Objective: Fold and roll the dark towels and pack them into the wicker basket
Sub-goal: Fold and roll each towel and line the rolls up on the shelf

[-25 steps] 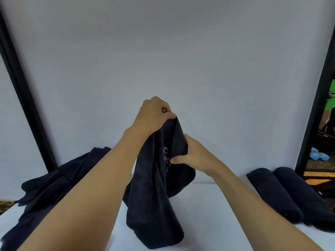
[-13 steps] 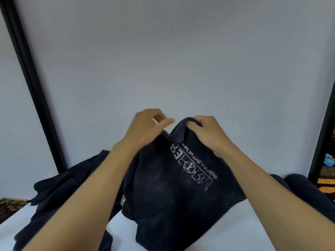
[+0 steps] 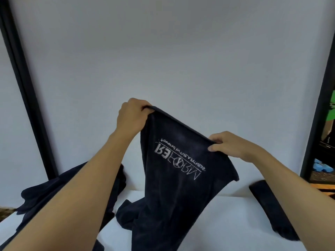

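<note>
Head view, and both hands are up in front of the white wall (image 3: 163, 51), each pinching the top hem of one dark towel (image 3: 174, 192). The left hand (image 3: 132, 118) is the higher one, fingers curled over the hem and clenched on the corner. The right hand (image 3: 228, 144) sits lower and further right, thumb and fingers nipped together on the same edge, so the hem runs taut on a downward slant between them. The towel hangs open below, and its white printed lettering (image 3: 179, 160) reads upside down and mirrored from here. Its lower end droops and bunches onto the white table (image 3: 217, 223).

Out to the left, behind the left forearm, a heap of loose dark towels (image 3: 45, 194) sprawls over the table's edge. Out to the right, a rolled dark towel (image 3: 268, 211) lies on the table, partly hidden by the right forearm. Black frame posts (image 3: 27, 91) stand at either side of the wall, and beyond the right post some blue objects (image 3: 322, 166) show, too small to identify.
</note>
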`<state>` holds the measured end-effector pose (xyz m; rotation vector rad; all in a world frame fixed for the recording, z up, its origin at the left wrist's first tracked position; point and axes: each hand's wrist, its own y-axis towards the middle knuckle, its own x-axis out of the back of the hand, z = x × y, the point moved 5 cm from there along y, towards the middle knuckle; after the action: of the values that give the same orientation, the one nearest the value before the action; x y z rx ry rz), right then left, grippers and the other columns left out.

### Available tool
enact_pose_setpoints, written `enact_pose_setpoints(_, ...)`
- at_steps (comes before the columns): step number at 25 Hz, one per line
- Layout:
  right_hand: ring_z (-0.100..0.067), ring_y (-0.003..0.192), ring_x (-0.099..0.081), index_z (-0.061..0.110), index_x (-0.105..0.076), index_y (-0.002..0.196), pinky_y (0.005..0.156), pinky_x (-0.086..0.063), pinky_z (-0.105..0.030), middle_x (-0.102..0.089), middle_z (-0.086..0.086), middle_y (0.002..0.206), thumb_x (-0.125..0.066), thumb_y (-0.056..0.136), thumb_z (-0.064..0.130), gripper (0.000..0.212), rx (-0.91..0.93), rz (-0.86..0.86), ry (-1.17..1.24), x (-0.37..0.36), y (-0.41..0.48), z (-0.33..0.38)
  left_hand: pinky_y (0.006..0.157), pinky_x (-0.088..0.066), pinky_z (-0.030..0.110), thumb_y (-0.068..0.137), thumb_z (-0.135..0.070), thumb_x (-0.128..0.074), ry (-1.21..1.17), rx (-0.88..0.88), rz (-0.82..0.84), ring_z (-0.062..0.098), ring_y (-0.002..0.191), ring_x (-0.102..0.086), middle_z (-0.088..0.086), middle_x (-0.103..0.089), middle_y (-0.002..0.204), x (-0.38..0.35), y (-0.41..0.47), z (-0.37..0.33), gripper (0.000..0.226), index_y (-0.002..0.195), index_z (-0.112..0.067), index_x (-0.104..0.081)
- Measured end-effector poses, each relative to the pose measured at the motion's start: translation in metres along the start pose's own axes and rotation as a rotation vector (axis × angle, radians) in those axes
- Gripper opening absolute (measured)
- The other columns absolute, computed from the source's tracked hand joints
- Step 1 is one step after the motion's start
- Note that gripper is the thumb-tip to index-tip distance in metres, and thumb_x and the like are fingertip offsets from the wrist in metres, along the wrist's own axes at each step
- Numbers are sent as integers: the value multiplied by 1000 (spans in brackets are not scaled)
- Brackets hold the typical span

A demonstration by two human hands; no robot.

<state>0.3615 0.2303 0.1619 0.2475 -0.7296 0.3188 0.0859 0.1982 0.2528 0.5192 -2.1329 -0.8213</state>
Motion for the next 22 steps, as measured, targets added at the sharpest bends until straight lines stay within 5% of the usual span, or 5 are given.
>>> enact_pose_setpoints(4,-17,86,-61,18,-69,92,72,-42,-26,-68,2,88,-50,89,6,23,93,-348,-290,81,13,15,49,-53,23,94,-7,-58,-300,229,-29,22,52,-69,5,-71,86,14,36,3,16,102,-10,-72)
enact_pose_setpoints(12,-28,90,-57,14,-68,109,75,-43,-31,-67,-11,104,-52,97,18,20,172,-808,-661,256,48,126,72,-61,38,98,-2,-50,-747,181,-244,36,80,-71,5,-62,107,64,138,-75,15,104,-10,-61)
enact_pose_setpoints(15,-28,88,-60,15,-68,110,73,-45,-31,-69,-11,105,-53,96,15,20,225,-976,-527,301,47,159,79,-60,41,99,-4,-51,-805,139,-280,35,85,-70,7,-61,110,90,175,-93,19,114,-6,-61)
enact_pose_setpoints(19,-25,70,-68,11,-69,102,54,-51,-15,-67,-5,100,-53,95,5,18,453,-1104,42,328,33,187,88,-56,41,98,-7,-54,-917,110,-274,32,96,-67,11,-60,113,110,198,-107,30,128,-2,-56)
enact_pose_setpoints(22,-17,81,-70,12,-68,98,67,-58,-17,-66,-4,101,-54,95,4,16,597,-1117,303,326,23,198,95,-53,42,99,-9,-52,-1004,70,-279,32,106,-63,11,-58,118,121,194,-114,33,132,-2,-53)
